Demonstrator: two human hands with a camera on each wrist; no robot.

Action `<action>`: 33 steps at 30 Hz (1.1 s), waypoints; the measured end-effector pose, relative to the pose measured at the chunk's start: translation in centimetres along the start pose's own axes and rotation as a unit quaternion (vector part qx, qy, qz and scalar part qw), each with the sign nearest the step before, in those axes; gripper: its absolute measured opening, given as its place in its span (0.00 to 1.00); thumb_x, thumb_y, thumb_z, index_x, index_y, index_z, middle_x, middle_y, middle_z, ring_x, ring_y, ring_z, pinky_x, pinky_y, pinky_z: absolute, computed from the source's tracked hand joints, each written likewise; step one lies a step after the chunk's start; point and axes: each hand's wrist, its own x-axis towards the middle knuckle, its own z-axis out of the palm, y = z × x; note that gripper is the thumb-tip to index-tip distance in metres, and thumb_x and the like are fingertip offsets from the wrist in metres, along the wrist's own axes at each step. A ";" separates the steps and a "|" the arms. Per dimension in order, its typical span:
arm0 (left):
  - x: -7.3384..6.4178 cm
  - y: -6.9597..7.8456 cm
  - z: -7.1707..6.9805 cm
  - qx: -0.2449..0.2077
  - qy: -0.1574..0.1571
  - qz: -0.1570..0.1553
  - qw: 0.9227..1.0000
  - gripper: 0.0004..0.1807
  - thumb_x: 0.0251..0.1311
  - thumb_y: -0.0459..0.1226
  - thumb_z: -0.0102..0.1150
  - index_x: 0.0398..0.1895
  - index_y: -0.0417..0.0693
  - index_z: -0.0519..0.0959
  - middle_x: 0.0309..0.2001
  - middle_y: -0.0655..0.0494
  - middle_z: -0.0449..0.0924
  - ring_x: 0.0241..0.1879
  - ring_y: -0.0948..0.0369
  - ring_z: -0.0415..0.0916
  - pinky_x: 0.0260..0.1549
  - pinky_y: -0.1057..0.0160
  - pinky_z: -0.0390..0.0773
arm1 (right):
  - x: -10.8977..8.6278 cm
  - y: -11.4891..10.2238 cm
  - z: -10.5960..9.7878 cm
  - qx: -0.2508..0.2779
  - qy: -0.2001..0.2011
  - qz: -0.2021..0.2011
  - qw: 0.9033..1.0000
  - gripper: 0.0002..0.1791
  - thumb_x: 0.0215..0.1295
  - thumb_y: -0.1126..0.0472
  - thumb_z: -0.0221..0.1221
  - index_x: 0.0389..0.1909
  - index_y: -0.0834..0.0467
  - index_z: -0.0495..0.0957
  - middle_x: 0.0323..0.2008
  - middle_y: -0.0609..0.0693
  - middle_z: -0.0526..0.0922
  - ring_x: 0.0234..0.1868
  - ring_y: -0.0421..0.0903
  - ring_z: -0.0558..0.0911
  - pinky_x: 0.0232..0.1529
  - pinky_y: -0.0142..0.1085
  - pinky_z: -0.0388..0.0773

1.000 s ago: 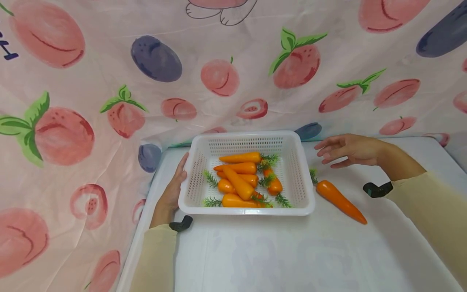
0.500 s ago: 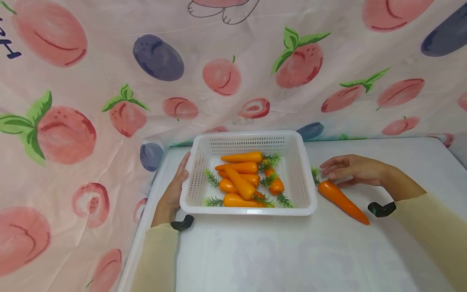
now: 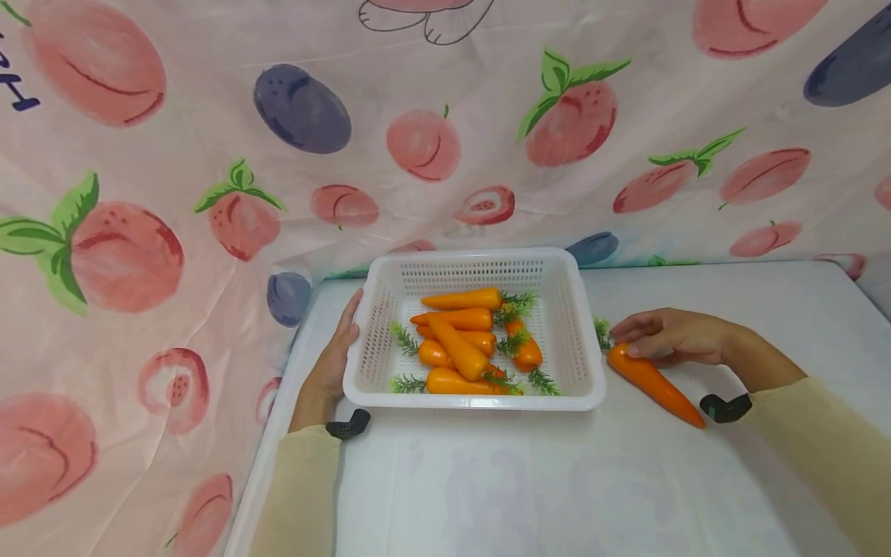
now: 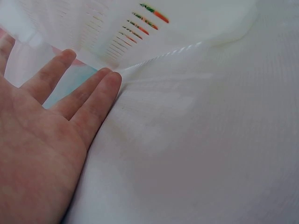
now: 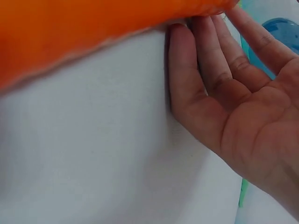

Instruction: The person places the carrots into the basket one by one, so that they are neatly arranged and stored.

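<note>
A white plastic basket (image 3: 473,403) with perforated walls stands on the table, holding several orange carrots (image 3: 455,348) with green feathery tops. My left hand (image 3: 334,360) rests against the basket's left side; in the left wrist view the fingers (image 4: 96,100) are straight along its outer wall. Right of the basket, a single carrot (image 3: 657,387) lies slanted on the table, its green top close to the basket wall. My right hand (image 3: 685,338) pinches this carrot near its thick end, thumb on the near side. In the right wrist view, the curled fingers (image 5: 187,70) meet the carrot's (image 5: 84,37) underside edge.
The table (image 3: 529,487) is covered in a white cloth. Behind it and along the left hangs a pink curtain (image 3: 418,85) printed with fruit, close to the basket's back rim. Black wrist cameras (image 3: 348,425) sit on both wrists.
My right hand has come down from above and behind the loose carrot and taken hold of its thick end. The left hand and the basket have stayed in place.
</note>
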 end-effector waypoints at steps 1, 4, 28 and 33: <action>0.0 0.0 0.0 0.000 0.000 0.000 1.000 0.37 0.76 0.55 0.45 0.82 0.78 0.44 0.84 0.54 0.44 0.70 0.58 0.64 0.58 0.60 0.76 | 0.0 0.0 0.0 -0.001 -0.001 0.003 1.000 0.37 0.70 0.53 0.63 0.74 0.62 0.63 0.70 0.59 0.73 0.61 0.50 0.78 0.64 0.54 0.75; 0.0 0.1 0.1 -0.001 0.002 -0.002 1.000 0.37 0.75 0.55 0.46 0.82 0.78 0.44 0.84 0.54 0.43 0.70 0.57 0.64 0.58 0.60 0.76 | 0.1 0.0 0.0 -0.003 -0.003 0.009 1.000 0.36 0.70 0.53 0.63 0.74 0.62 0.63 0.69 0.59 0.73 0.61 0.51 0.77 0.65 0.55 0.74; -0.1 0.2 0.0 0.003 -0.001 0.001 1.000 0.35 0.77 0.52 0.42 0.82 0.78 0.43 0.84 0.53 0.43 0.70 0.59 0.65 0.57 0.60 0.77 | 0.2 -0.3 0.5 -0.033 -0.001 0.013 0.999 0.30 0.67 0.56 0.66 0.67 0.63 0.72 0.58 0.55 0.80 0.54 0.52 0.78 0.55 0.42 0.77; 0.0 0.1 0.0 0.000 0.001 -0.001 1.000 0.36 0.76 0.54 0.45 0.82 0.78 0.44 0.84 0.53 0.44 0.69 0.58 0.66 0.56 0.60 0.78 | -0.1 -0.3 0.7 -0.039 0.004 0.002 0.999 0.31 0.67 0.56 0.66 0.67 0.64 0.71 0.59 0.57 0.80 0.54 0.52 0.78 0.55 0.42 0.78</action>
